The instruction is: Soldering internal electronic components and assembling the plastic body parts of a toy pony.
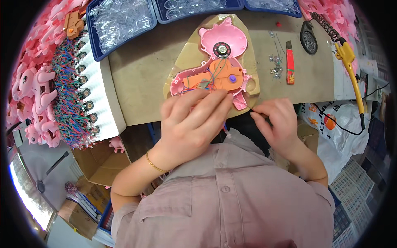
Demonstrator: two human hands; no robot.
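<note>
A pink plastic toy shell half [236, 36] lies in a tan holder [186, 58] on the bench. It contains a round black speaker [222, 50], an orange gearbox [215, 75] with a purple knob [232, 78], and thin coloured wires [218, 71]. My left hand [192, 118] lies over the shell's near edge beside the wires, fingers bent and close together; its thumb and whatever it grips are hidden. Off the shell's near right corner, my right hand [275, 122] pinches a thin dark wire-like piece [249, 108] whose tip reaches the shell.
Blue bins of clear plastic parts [120, 25] line the back. Wired speakers [70, 91] and pink shells [39, 89] crowd the left. To the right are a red utility knife [290, 66], small metal parts [276, 66], a black oval object [308, 38] and a yellow soldering iron [349, 62].
</note>
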